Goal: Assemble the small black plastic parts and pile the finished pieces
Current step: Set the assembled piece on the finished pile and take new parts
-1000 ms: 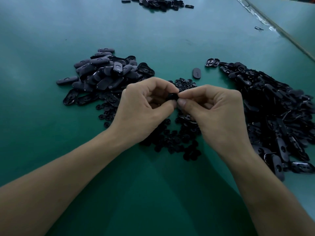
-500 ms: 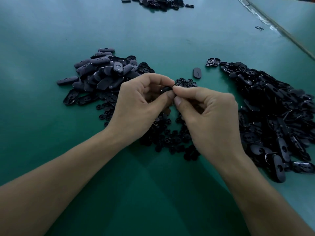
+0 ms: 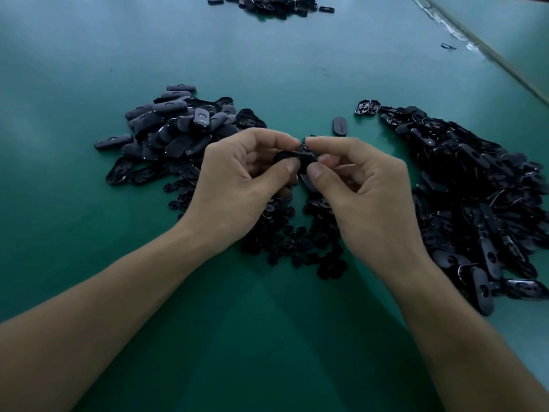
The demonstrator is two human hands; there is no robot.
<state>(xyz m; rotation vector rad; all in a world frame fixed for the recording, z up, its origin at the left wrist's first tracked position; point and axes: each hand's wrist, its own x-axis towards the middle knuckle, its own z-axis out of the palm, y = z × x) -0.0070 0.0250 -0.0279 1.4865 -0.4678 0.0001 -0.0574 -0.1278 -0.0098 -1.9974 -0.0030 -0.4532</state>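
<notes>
**Two hands pinch one black part over a green table**

A matte green table (image 3: 267, 69) fills the view, dimly lit, with a paler sheen toward its far side. A pale, scuffed strip (image 3: 463, 37) runs diagonally across the upper right corner, and a small stray piece (image 3: 448, 46) lies near it.

The black plastic part (image 3: 300, 160) is dark, rounded and slightly glossy. It is held above the table at the centre, and its details are largely hidden by fingertips. The left hand (image 3: 237, 185) and the right hand (image 3: 371, 197) each pinch it between thumb and forefinger, with the other fingers curled.

Beneath the hands lies a heap of small round pieces (image 3: 297, 242). To the left is a pile of smooth oval pieces (image 3: 178, 129), and to the right is a larger pile of hollow oval shells (image 3: 475, 188). A single oval piece (image 3: 340, 125) lies flat between the two piles, and another pile (image 3: 273, 4) sits at the far edge.

A pale mark on one oval piece is too small to read.
</notes>
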